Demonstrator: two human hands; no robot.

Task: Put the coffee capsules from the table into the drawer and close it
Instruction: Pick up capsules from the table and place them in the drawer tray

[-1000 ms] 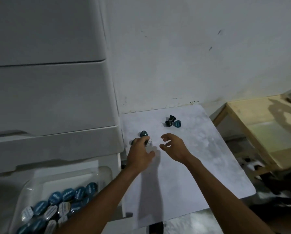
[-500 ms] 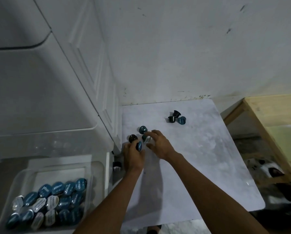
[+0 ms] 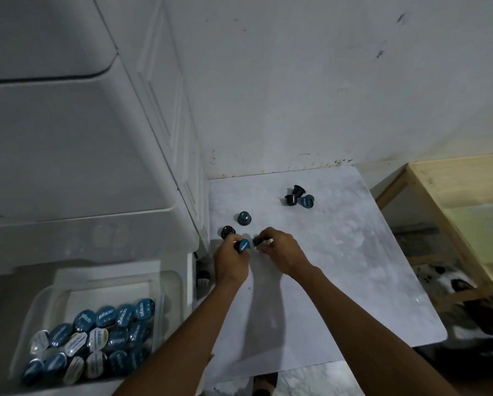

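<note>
Both hands are working near the table's (image 3: 354, 267) left edge, with bare tabletop lying open to their right. Left hand (image 3: 231, 262) is pinching a blue-lidded capsule (image 3: 243, 246); right hand (image 3: 282, 252) is closing fingertips on a dark capsule (image 3: 257, 241). Five loose capsules are sitting beyond the hands; the open drawer (image 3: 165, 284) is lying below-left.

White lettering on the blue capsule lids (image 3: 106, 317) is too blurred to read.
</note>
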